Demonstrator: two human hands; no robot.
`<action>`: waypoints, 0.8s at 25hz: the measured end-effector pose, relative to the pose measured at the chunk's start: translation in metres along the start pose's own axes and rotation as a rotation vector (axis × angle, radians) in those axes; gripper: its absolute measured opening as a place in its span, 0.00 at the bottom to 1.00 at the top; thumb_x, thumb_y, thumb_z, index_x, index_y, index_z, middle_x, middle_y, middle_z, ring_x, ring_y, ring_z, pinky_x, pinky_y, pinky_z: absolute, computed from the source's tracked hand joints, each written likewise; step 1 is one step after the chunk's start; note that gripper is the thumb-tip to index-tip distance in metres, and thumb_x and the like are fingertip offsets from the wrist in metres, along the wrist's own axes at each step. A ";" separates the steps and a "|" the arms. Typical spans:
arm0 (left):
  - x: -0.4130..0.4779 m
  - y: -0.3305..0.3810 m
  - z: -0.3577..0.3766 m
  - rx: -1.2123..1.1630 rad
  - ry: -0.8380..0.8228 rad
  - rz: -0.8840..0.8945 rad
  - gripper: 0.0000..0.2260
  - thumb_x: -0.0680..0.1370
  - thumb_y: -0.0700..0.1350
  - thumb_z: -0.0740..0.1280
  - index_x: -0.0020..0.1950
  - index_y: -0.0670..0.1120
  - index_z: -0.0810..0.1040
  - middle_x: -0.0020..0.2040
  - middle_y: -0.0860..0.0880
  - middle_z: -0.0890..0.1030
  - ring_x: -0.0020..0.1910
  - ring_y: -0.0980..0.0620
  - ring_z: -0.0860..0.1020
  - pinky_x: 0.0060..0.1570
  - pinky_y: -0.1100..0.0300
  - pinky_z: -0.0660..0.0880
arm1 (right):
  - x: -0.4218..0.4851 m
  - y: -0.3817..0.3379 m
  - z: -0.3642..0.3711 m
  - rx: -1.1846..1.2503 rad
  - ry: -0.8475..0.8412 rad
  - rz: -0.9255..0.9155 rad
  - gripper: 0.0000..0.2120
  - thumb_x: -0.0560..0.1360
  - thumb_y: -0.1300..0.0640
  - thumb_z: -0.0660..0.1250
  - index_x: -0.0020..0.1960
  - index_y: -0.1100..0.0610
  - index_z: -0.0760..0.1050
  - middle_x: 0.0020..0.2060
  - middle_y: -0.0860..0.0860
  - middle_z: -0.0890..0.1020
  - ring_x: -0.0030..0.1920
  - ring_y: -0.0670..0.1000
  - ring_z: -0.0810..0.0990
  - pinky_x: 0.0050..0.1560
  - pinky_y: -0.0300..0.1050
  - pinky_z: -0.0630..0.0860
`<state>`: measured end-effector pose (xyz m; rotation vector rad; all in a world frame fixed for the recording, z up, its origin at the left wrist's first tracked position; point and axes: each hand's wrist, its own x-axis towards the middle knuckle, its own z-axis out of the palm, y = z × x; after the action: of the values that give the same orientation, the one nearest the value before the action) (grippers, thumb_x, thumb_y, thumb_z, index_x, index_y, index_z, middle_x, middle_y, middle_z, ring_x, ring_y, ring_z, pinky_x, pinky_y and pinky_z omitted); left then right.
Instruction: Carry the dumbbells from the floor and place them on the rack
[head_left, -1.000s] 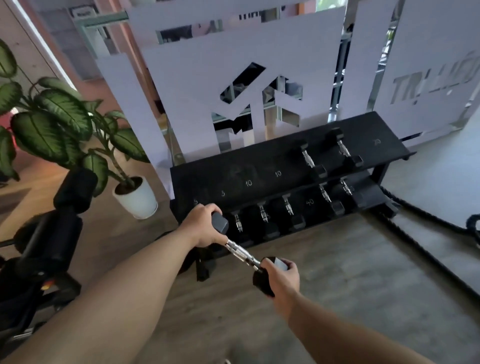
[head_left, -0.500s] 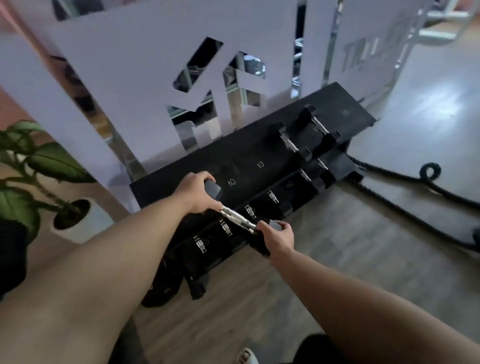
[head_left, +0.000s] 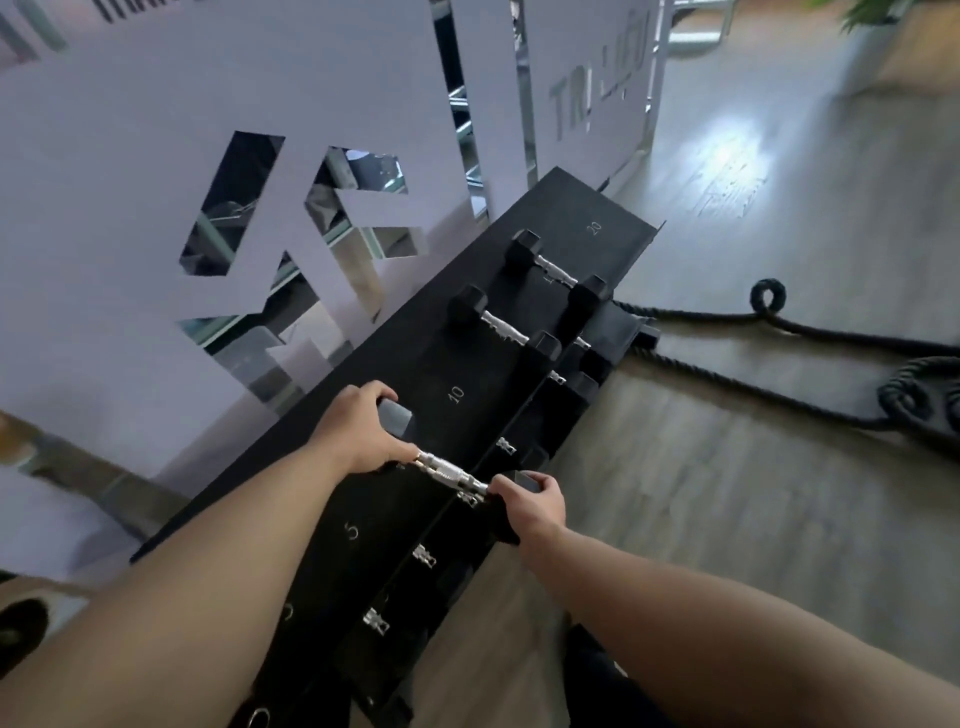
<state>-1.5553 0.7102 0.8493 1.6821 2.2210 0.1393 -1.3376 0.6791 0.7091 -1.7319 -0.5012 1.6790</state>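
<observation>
I hold one black hex dumbbell with a chrome handle (head_left: 451, 474) in both hands over the top shelf of the black rack (head_left: 566, 213). My left hand (head_left: 358, 428) grips its far head and my right hand (head_left: 535, 503) grips its near head at the shelf's front edge. The dumbbell sits between the painted marks 5 and 10; whether it touches the shelf I cannot tell. Two more dumbbells (head_left: 501, 327) (head_left: 556, 273) lie on the top shelf to the right. Several dumbbells (head_left: 423, 557) fill the lower shelf.
A white cut-out partition (head_left: 156, 156) with mirror behind stands right behind the rack. Thick black battle ropes (head_left: 831, 332) lie on the wooden floor to the right. A white plant pot (head_left: 878, 47) stands far right at the back.
I have stepped closer and the view has tilted down over the rack. The dumbbell in both hands has moved from in front of the lower shelf up over the top shelf.
</observation>
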 end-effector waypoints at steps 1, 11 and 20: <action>0.025 -0.001 0.003 0.004 -0.018 -0.012 0.36 0.59 0.58 0.84 0.63 0.56 0.73 0.55 0.52 0.71 0.46 0.55 0.75 0.32 0.65 0.72 | 0.020 -0.007 0.010 -0.007 0.014 0.024 0.29 0.51 0.46 0.79 0.52 0.44 0.77 0.52 0.51 0.84 0.47 0.55 0.87 0.47 0.57 0.88; 0.227 -0.026 0.019 0.055 -0.084 -0.085 0.39 0.60 0.55 0.86 0.67 0.53 0.73 0.60 0.49 0.72 0.54 0.50 0.76 0.49 0.55 0.77 | 0.167 -0.089 0.104 -0.169 0.057 0.071 0.27 0.61 0.49 0.81 0.58 0.49 0.79 0.51 0.51 0.84 0.41 0.49 0.84 0.40 0.44 0.83; 0.349 -0.039 0.069 0.145 -0.187 0.091 0.38 0.62 0.54 0.85 0.68 0.53 0.72 0.64 0.46 0.71 0.59 0.44 0.75 0.53 0.48 0.79 | 0.257 -0.092 0.148 -0.233 0.119 0.135 0.31 0.70 0.52 0.79 0.70 0.52 0.74 0.57 0.52 0.82 0.45 0.50 0.83 0.40 0.41 0.78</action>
<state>-1.6490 1.0207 0.6981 1.7923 2.0603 -0.1544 -1.4408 0.9480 0.5936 -2.0607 -0.5535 1.6499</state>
